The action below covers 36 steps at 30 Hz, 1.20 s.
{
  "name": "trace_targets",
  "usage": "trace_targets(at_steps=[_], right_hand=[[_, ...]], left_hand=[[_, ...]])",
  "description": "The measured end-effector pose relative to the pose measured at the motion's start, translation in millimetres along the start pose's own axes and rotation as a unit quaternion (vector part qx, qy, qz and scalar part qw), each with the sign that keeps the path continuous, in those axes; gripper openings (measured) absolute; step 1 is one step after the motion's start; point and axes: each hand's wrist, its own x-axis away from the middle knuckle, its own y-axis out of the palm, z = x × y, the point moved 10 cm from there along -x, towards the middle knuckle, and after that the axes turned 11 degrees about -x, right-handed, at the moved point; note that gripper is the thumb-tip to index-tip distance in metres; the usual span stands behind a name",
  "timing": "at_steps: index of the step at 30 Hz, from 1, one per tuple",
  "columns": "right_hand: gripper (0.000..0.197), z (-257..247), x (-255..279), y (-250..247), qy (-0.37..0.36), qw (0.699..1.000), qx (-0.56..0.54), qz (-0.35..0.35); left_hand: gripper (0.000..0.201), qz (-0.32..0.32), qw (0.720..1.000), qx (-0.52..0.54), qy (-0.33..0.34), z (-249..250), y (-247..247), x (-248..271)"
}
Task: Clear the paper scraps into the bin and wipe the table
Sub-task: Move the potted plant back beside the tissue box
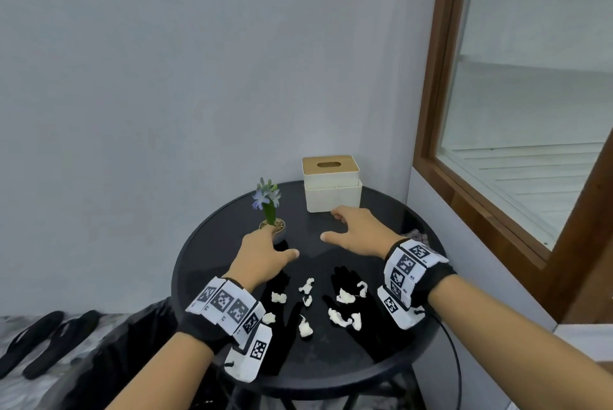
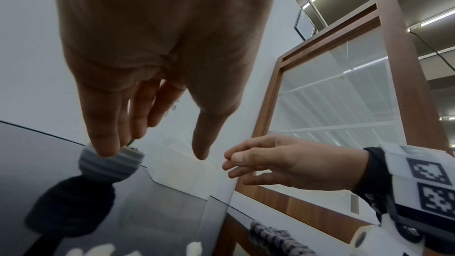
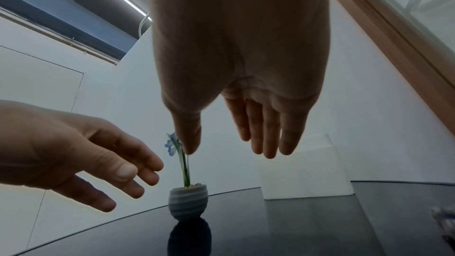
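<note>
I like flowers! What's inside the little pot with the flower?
The pot holds a green stem with pale blue blooms, ringed by small pebbles at the rim. Whatever lies beneath the pebbles is hidden.

No words, brand names or signs could be read anywhere. Black-and-white square code patterns were printed on the white wristbands [image 1: 232, 306] worn on both wrists, and tiny digits were printed beside some of them, but these were too small to be made out
</note>
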Motion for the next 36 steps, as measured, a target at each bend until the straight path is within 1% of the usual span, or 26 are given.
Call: trace_targets(at_steps=[3, 6, 7, 8, 10, 11, 13, 19, 29, 33, 36], right_hand=[[0.077, 2, 3, 12, 0.005, 1.000, 0.002, -0.016], [0.080, 6, 3, 21, 0.017, 0.999, 0.012, -0.033], [0.081, 8, 3, 23, 0.020, 0.999, 0.017, -0.038], [0.081, 9, 3, 25, 0.022, 0.999, 0.022, -0.042], [0.081, 12, 3, 28, 0.025, 0.998, 0.032, -0.050], [0.080, 13, 2, 30, 0.027, 0.997, 0.038, -0.054], [0.080, 18, 1, 33, 0.035, 0.996, 0.049, -0.065], [0.079, 24, -6, 35, 0.047, 0.993, 0.074, -0.081], [0.078, 31, -21, 47, 0.066, 0.982, 0.121, -0.128], [0.076, 35, -26, 64, 0.067, 0.970, 0.153, -0.179], [0.078, 35, -32, 69, 0.060, 0.965, 0.168, -0.191]], left_hand=[[0.066, 0.003, 1.000, -0.007, -0.012, -13, -4, 1], [0.054, 0.007, 0.999, -0.025, -0.031, -28, -7, -8], [0.052, 0.010, 0.999, -0.033, -0.037, -34, -8, -12], [0.058, 0.010, 0.998, -0.037, -0.042, -39, -7, -17], [0.079, 0.004, 0.998, -0.034, -0.046, -46, -6, -28], [0.086, 0.002, 0.999, -0.031, -0.043, -47, -6, -33], [0.091, 0.000, 0.999, -0.035, -0.034, -47, -5, -44], [0.077, -0.036, 0.998, -0.033, -0.026, -46, 12, -64], [0.049, -0.018, 0.999, -0.038, -0.025, -46, 21, -88], [0.046, -0.014, 0.999, -0.035, -0.026, -48, 23, -97], [0.047, -0.015, 0.999, -0.028, -0.027, -51, 24, -106]])
